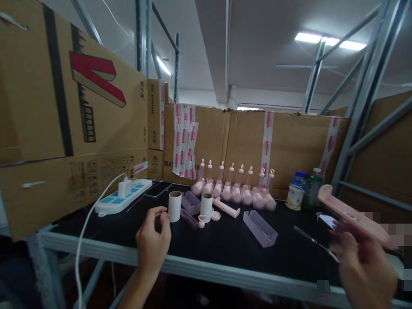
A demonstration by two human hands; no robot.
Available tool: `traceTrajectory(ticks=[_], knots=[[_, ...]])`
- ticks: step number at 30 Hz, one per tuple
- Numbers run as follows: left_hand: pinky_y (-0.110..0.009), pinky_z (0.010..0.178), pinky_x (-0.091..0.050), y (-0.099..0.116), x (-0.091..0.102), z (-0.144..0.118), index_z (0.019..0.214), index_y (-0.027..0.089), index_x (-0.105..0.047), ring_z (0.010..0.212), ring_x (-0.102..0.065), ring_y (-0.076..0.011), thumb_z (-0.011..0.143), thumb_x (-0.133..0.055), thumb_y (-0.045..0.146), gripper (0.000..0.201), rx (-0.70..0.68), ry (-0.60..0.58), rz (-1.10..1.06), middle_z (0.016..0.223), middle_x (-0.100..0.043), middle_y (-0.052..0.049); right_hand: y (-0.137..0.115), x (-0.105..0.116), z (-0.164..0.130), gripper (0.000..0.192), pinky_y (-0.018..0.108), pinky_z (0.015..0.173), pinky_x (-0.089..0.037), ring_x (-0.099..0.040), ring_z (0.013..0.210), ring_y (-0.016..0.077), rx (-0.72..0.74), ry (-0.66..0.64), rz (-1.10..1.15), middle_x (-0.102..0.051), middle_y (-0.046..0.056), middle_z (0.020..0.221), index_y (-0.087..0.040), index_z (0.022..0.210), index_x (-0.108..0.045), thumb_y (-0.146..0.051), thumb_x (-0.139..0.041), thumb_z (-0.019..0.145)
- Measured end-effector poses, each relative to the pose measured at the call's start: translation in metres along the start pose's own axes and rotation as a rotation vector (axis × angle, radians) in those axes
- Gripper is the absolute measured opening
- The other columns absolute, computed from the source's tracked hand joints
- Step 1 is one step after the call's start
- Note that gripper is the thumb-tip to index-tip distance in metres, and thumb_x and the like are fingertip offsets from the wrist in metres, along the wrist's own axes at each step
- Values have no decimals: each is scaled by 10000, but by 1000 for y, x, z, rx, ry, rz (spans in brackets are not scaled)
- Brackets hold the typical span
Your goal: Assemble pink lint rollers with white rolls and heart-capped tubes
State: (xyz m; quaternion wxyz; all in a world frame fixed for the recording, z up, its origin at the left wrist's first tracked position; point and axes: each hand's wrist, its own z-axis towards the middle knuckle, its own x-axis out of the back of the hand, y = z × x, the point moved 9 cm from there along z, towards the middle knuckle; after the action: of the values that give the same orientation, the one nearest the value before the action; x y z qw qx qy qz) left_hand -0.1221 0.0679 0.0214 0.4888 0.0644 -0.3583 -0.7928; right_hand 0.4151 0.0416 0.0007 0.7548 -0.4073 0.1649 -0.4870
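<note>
My right hand [365, 262], on the right over the table, grips a long pale pink plastic part [357, 214] with an upturned end. Motion blurs this hand, and some purplish plastic shows under the part. My left hand [154, 234] is beside a white cardboard tube [174, 207], its fingers loosely curled and nothing visible in them. A second white tube [206, 207] stands to the right, near a small pink ringed cap [201, 221], a pink disc [215, 216] and a pink handle-like piece [228, 208]. Translucent purple trays [260, 229] lie around.
Several pink pieces with clear upright stems [227, 189] stand in a row at the back. A white power strip [124, 197] and a phone [158, 189] are left. Bottles [295, 193] stand right, and a thin metal tool [315, 242] lies in front. Cardboard walls [222, 141] enclose the table.
</note>
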Motion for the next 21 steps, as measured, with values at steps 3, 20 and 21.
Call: traceTrajectory(ticks=[3, 20, 21], knots=[[-323, 820, -527, 53, -18, -24, 1004, 200, -643, 832, -700, -218, 962, -549, 375, 203, -91, -167, -297, 859, -716, -49, -37, -22, -41, 482, 400, 779, -597, -723, 980, 278, -196, -190, 692, -710, 125, 1247, -226, 1238, -671, -566, -666, 898], [-251, 541, -445, 91, -66, -91, 847, 153, -695, 596, -543, -152, 882, -662, 625, 474, 284, -564, -871, 675, -614, -37, 8, -92, 20, 397, 496, 1050, -468, -646, 1185, 360, 362, -502, -421, -693, 206, 1274, -134, 1207, -702, -357, -502, 947], [-278, 606, -492, 89, -62, -92, 908, 161, -700, 683, -600, -190, 898, -657, 593, 434, 227, -532, -839, 723, -636, -50, 29, -97, 32, 406, 522, 1029, -472, -657, 1158, 392, 347, -521, -469, -697, 248, 1242, -92, 1180, -707, -346, -544, 907]])
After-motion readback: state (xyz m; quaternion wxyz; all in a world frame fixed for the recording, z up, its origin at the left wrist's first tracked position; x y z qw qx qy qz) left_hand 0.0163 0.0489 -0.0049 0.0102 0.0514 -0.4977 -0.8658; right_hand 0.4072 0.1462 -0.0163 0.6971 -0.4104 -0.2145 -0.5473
